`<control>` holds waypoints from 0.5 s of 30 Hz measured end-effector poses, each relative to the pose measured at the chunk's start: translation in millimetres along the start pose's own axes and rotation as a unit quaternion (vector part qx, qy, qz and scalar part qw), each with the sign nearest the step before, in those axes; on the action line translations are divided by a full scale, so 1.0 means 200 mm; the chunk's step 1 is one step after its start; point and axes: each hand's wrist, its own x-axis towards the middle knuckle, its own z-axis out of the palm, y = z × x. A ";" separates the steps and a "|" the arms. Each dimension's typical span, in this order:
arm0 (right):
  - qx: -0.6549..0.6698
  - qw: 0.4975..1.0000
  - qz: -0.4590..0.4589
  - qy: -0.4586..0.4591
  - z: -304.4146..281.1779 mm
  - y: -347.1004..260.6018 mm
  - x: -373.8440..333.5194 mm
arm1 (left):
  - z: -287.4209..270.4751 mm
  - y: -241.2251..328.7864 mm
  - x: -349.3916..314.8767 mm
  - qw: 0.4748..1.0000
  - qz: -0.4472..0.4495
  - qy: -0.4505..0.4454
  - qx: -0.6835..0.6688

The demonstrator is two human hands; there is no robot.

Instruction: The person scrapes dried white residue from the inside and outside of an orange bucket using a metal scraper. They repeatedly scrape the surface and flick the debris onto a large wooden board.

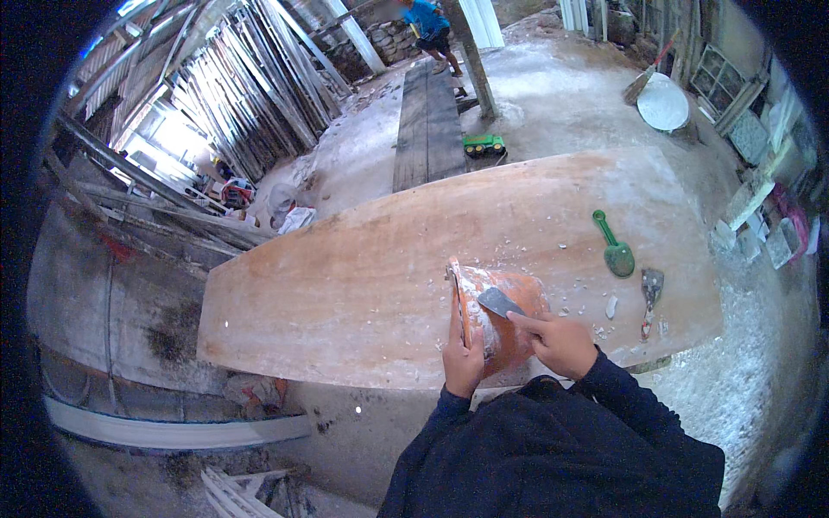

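Note:
An orange bucket [516, 345], crusted with white plaster-like residue, lies tipped on its side at the near edge of the plywood board [319, 302], its mouth toward the left. My left hand [464, 358] is closed on the bucket's rim. In my right hand [560, 344] is a putty knife [499, 302], its grey blade laid against the bucket's whitened outer wall. White crumbs and flakes are scattered on the board around the bucket. To the right lie a green toy shovel [617, 255] and a second, plaster-caked scraper [651, 302].
Beyond the board are a dark plank bench [427, 125] and a green toy truck [484, 144] beside a post [471, 60]. A person in a blue shirt [425, 19] is at the far end. A broom [643, 82] and white basin [663, 102] stand at right.

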 end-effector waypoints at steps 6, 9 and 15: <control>0.090 0.986 -0.106 0.089 0.13 0.08 0.21 | 0.02 -0.01 -0.01 0.999 0.029 -0.007 -0.020; 0.100 0.991 -0.093 0.006 -0.03 0.05 0.19 | -0.01 0.00 -0.01 0.998 -0.017 -0.020 -0.051; -0.016 0.996 -0.009 -0.086 -0.15 -0.03 -0.01 | -0.01 -0.01 -0.06 1.000 0.007 0.002 0.011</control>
